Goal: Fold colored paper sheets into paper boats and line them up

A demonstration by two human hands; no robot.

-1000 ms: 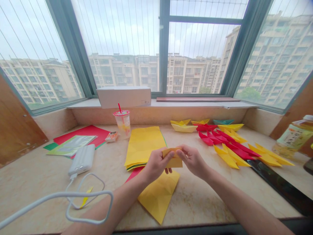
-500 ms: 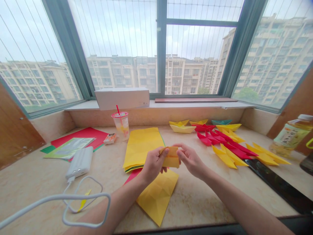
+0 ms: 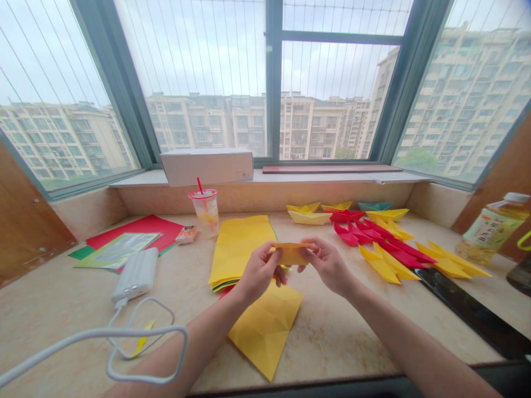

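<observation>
My left hand (image 3: pixel 258 272) and my right hand (image 3: pixel 326 263) pinch the two ends of a small folded yellow paper (image 3: pixel 291 253), held in the air above the marble counter (image 3: pixel 357 331). Under my hands lies a creased yellow sheet (image 3: pixel 265 326) over a red one. Behind it is a stack of yellow sheets (image 3: pixel 240 246). Several folded red and yellow paper boats (image 3: pixel 385 243) lie in rows to the right.
A white power bank (image 3: pixel 136 273) with a looping white cable (image 3: pixel 124 337) sits at the left. Red and green sheets (image 3: pixel 141 232) and a plastic drink cup (image 3: pixel 205 213) stand behind. A bottle (image 3: pixel 492 229) and a black strip (image 3: pixel 468 312) lie at right. A white box (image 3: pixel 207 165) rests on the sill.
Both hands have lifted the folded yellow paper a little and tipped it flatter, so its edge faces me now. Nothing else on the counter moved.
</observation>
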